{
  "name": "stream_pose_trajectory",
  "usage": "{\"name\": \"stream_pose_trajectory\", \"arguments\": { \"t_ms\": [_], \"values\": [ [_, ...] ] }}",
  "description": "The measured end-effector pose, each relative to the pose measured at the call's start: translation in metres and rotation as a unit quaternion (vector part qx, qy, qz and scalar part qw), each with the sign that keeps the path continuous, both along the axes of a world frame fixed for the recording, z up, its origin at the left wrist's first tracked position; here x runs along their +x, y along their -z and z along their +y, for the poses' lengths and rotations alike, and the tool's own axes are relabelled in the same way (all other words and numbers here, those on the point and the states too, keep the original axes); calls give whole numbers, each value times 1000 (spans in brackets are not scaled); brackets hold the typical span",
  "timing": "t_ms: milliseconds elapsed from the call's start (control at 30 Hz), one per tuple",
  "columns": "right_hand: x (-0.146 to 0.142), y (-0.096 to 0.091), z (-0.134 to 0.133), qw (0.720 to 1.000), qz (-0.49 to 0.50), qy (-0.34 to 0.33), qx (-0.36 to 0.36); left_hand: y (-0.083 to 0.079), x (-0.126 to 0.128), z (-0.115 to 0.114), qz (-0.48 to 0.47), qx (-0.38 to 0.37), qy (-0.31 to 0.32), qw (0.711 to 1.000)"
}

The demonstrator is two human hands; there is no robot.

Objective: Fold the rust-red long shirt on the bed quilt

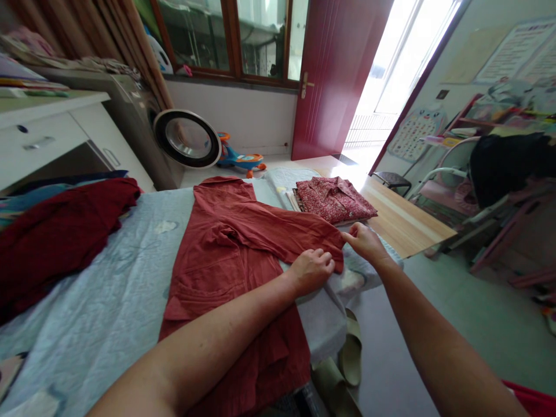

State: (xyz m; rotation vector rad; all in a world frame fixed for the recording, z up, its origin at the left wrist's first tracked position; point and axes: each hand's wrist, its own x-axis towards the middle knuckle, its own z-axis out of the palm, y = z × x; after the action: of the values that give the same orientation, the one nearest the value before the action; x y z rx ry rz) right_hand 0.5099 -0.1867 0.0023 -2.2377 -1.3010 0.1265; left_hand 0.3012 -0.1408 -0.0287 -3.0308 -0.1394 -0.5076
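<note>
A rust-red shirt (226, 255) lies spread on a pale blue sheet (117, 289) that covers the table. One sleeve is folded across toward the right. My left hand (311, 270) is closed on the sleeve's cuff edge. My right hand (364, 240) pinches the sleeve's end just beyond it. A folded red patterned shirt (332, 198) rests on a small stack of folded cloth right behind my right hand.
A dark red garment (56, 231) lies heaped at the left. A bare wooden tabletop (403, 220) extends to the right. Green slippers (350, 353) sit on the floor below. A washing machine (174, 136), a toy car (241, 159) and a red door (334, 75) stand behind.
</note>
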Motion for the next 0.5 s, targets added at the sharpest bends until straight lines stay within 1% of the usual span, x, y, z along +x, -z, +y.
{"name": "stream_pose_trajectory", "arguments": {
  "t_ms": [67,133,200,267,333,367,500],
  "values": [
    [-5,-1,-5,998,50,23,-21,0,1,-1,2,0,1,1000],
    [-13,-2,-8,988,150,29,-26,0,1,-1,1,1,1,1000],
    [-20,-1,-9,971,239,28,0,0,1,-1,1,2,0,1000],
    [-25,-1,-8,956,290,25,42,1,1,0,3,5,2,1000],
    [-24,-1,-7,950,305,18,73,1,1,0,5,12,8,1000],
    [-22,-1,-6,952,295,11,78,1,1,0,5,15,11,1000],
    [-8,-7,-3,980,191,-13,64,1,1,0,2,20,11,1000]
  ]
}}
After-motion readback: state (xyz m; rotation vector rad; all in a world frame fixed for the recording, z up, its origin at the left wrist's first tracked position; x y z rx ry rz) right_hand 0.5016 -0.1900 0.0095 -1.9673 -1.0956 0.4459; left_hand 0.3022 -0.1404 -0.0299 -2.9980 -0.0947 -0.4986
